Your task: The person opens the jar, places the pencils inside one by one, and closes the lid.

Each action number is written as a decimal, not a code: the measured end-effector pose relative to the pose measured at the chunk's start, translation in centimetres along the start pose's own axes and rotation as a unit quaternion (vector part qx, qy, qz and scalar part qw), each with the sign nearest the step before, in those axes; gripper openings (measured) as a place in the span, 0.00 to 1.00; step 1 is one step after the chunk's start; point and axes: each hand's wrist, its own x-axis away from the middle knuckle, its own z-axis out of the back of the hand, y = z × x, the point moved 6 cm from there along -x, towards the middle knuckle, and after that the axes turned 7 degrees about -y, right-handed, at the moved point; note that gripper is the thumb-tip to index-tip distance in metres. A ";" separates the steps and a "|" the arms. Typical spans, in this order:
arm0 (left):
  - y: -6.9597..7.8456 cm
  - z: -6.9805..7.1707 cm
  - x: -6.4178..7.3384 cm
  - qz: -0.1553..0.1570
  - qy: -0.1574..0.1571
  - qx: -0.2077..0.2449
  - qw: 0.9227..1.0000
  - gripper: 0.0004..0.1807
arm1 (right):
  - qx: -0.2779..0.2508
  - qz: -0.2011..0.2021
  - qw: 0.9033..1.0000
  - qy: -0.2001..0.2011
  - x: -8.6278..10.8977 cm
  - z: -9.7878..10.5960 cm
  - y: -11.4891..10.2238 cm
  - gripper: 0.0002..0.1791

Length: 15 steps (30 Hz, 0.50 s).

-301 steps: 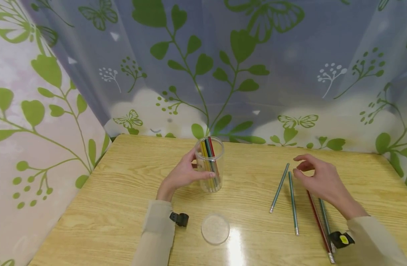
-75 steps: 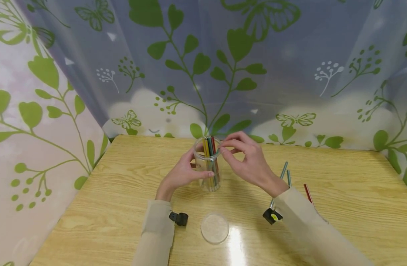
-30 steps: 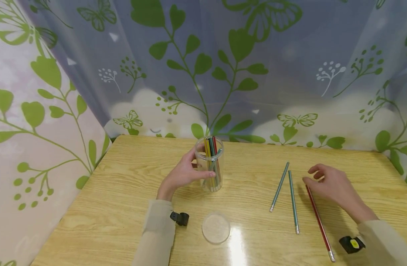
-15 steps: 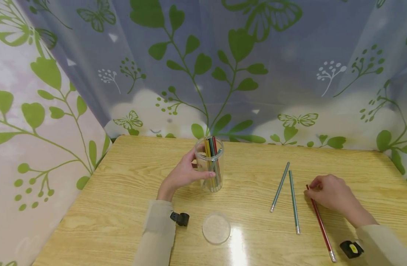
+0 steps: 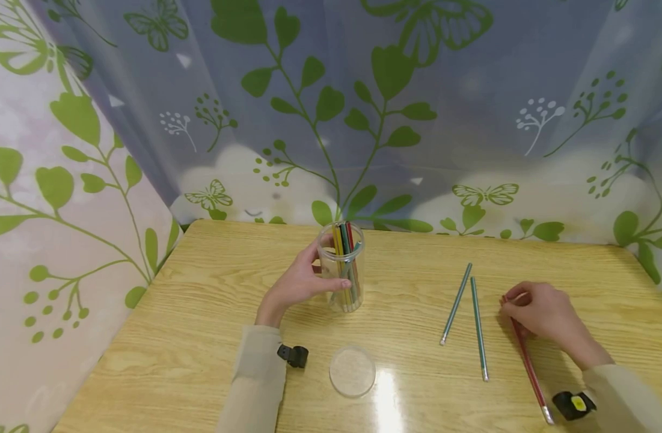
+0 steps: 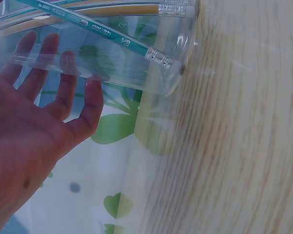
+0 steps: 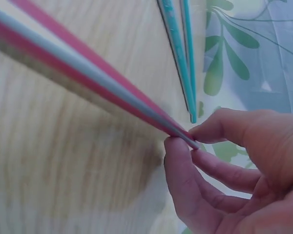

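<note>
My left hand point(image 5: 295, 282) holds a clear plastic jar point(image 5: 359, 273) upright on the table, thumb across its front. Inside stand several yellow, dark green and red pencils point(image 5: 339, 240); a teal pencil point(image 6: 95, 28) leans across them, eraser end down. To the right, my right hand point(image 5: 547, 316) pinches a red pencil point(image 5: 531, 370) close to its far end. In the right wrist view that red pencil point(image 7: 102, 78) runs from between thumb and fingertip toward the camera. Two teal pencils point(image 5: 457, 304) lie on the table left of this hand.
A round clear lid point(image 5: 352, 372) lies flat on the wooden table point(image 5: 211, 337) in front of the jar. Behind the table hangs a curtain point(image 5: 471, 132) printed with leaves and butterflies, and more of it covers the left side.
One teal pencil went from beside the red one into the jar. My right hand came back from the jar's rim to the red pencil, pinched it and shifted it slightly. The left hand stayed.
</note>
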 end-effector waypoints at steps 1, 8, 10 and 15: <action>0.0 0.0 0.0 -0.001 -0.001 0.000 1.000 0.50 | -0.009 -0.003 1.000 0.001 0.1 0.1 0.1 0.21; 0.0 0.0 -0.1 -0.007 0.003 -0.009 1.000 0.50 | -0.087 -0.021 0.996 -0.002 0.7 1.2 0.3 0.24; 0.0 0.0 -0.2 -0.008 0.002 -0.009 1.000 0.50 | -0.103 -0.022 0.994 0.002 1.0 1.5 0.2 0.24; 0.1 0.0 -0.2 -0.010 0.002 -0.006 1.000 0.50 | -0.133 -0.012 0.991 0.032 1.6 2.8 -0.4 0.25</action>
